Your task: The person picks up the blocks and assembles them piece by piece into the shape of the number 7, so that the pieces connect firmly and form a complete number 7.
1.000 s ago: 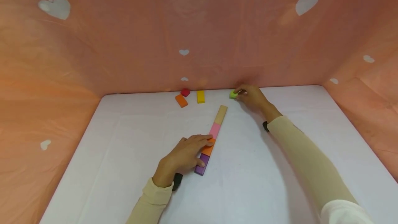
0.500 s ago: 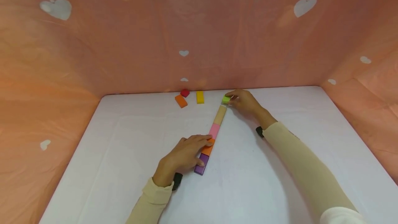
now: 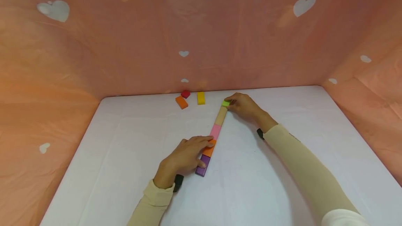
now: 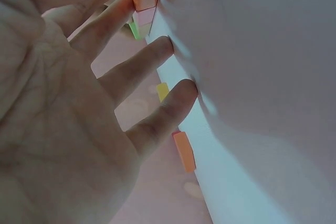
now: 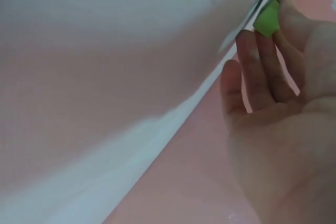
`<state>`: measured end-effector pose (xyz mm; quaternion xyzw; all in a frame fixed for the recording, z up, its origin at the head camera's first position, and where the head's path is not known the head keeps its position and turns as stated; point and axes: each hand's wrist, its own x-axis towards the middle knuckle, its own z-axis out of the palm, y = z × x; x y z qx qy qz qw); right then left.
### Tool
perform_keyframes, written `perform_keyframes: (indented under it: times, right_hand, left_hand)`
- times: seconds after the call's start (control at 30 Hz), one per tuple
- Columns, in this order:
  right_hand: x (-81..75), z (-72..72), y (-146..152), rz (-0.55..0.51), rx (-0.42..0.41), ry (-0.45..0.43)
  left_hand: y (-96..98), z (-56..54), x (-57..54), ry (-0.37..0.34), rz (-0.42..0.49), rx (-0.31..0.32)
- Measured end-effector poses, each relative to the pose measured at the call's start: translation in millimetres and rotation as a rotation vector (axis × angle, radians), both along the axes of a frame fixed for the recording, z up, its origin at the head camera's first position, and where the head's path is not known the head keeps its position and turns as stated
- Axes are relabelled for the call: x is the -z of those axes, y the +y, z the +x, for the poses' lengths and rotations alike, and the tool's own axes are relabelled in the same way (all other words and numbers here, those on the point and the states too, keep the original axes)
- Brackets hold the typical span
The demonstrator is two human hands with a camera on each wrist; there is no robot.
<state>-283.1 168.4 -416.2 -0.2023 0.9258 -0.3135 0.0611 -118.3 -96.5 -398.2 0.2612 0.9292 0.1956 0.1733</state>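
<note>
A slanting row of blocks lies on the white table in the head view: purple [image 3: 201, 171], orange [image 3: 207, 151], pink [image 3: 215, 132] and plain wood [image 3: 221, 115]. My left hand [image 3: 186, 153] rests over the near part of this row, its fingers fairly straight on the orange block and its thumb at the purple one. At the far end, my right hand [image 3: 245, 107] pinches a small green block [image 3: 225, 103] between thumb and fingers. In the right wrist view the green block [image 5: 268, 19] sits right by the wooden block's end; whether they touch I cannot tell.
Near the table's back edge lie a yellow block [image 3: 201, 98], a red block [image 3: 185, 94] and a loose orange block [image 3: 181, 102]. An orange-pink cloth [image 3: 141, 44] with white hearts hangs behind and beside the table [image 3: 267, 184].
Held by my right hand, the green block has moved left and nearer, from the back edge to the far end of the row. My left hand has stayed in place.
</note>
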Motion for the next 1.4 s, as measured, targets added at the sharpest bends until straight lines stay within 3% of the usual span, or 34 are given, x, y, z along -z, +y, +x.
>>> perform_keyframes:
  times: [0.33, 0.7, 1.4]
  right_hand:
    - [2.0, -2.4, 0.9, 0.027, -0.007, -0.008]
    - [2.6, -4.2, -1.7, 0.065, -0.071, 0.022]
    - [2.6, -0.5, 0.5, 0.074, -0.053, 0.021]
  left_hand:
    - [0.8, 0.0, 0.8, -0.008, 0.004, -0.008]
    - [1.3, 2.1, -1.5, -0.008, -0.001, -0.013]
    - [1.3, 2.4, -0.7, 0.006, -0.019, -0.001]
